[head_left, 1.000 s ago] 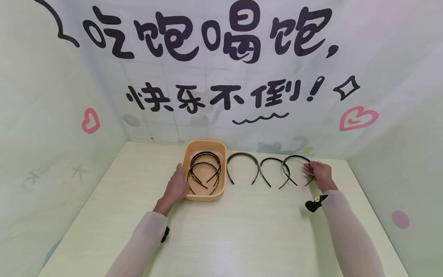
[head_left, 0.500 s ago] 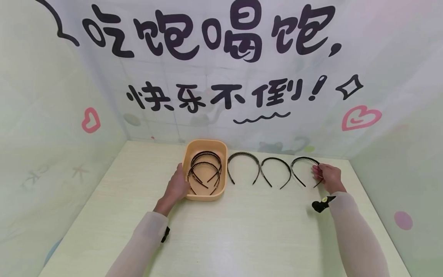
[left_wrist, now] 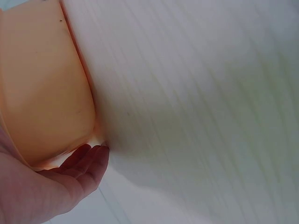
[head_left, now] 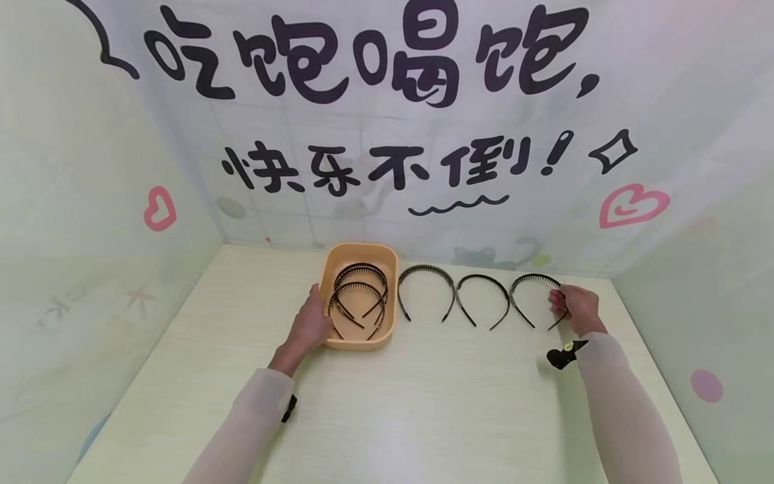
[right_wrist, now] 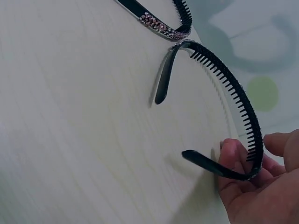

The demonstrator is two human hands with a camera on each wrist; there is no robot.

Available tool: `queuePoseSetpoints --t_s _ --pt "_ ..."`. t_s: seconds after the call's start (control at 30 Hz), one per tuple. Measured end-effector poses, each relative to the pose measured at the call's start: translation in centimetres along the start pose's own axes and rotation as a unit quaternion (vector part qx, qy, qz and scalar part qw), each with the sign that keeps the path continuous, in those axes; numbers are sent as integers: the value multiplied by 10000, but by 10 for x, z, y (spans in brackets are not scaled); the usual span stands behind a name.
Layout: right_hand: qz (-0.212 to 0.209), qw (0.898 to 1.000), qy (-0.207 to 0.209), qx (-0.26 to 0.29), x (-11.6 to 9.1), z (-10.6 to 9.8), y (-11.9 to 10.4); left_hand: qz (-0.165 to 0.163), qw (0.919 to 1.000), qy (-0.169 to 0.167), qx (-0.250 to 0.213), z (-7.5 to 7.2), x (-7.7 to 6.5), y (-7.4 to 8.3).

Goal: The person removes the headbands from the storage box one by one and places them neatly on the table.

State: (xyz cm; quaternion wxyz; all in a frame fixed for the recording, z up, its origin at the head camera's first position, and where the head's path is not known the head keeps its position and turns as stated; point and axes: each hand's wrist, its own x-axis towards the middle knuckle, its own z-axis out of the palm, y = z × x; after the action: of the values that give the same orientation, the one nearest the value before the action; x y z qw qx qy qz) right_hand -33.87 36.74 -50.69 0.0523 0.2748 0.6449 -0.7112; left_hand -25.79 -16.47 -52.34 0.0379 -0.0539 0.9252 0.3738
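Observation:
An orange plastic box stands near the back of the table with several black toothed headbands lying in it. My left hand grips its left side; in the left wrist view the fingers curl around the lower edge of its wall. At the right, my right hand holds the right arm of a black headband between thumb and fingers. Seen from the right wrist, this headband has comb teeth inside, and its far bend lies against a neighbouring headband with pinkish glitter.
Between the box and the held headband, a headband and a thinner headband lie side by side, their tips toward me. Behind them rises a printed backdrop, close to the table's back edge; side panels flank both sides.
My right hand has drawn its headband to the right, off the middle headband it overlapped, so the two lie side by side. My left hand and the box have stayed put.

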Motion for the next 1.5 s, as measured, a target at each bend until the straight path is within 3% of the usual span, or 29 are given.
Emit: queuePoseSetpoints --t_s 0.27,0.53,0.67,1.0,1.3,1.5 --pt "-444 9956 289 -772 7 4 -2 -10 10000 13 14 0 2 0" --pt "-592 9823 468 -1715 6 8 -3 25 10000 -3 12 -1 1 0" --pt "-667 9796 294 -1875 4 8 -3 51 10000 20 3 -1 1 0" --pt "-832 9752 354 -2019 1 7 -3 61 10000 3 -48 0 1 1" --pt "-1202 9603 898 -2352 0 9 -1 37 10000 5 -54 0 1 2" --pt "-1595 9465 1181 -2545 -8 24 -6 40 10000 12 -23 0 0 1"
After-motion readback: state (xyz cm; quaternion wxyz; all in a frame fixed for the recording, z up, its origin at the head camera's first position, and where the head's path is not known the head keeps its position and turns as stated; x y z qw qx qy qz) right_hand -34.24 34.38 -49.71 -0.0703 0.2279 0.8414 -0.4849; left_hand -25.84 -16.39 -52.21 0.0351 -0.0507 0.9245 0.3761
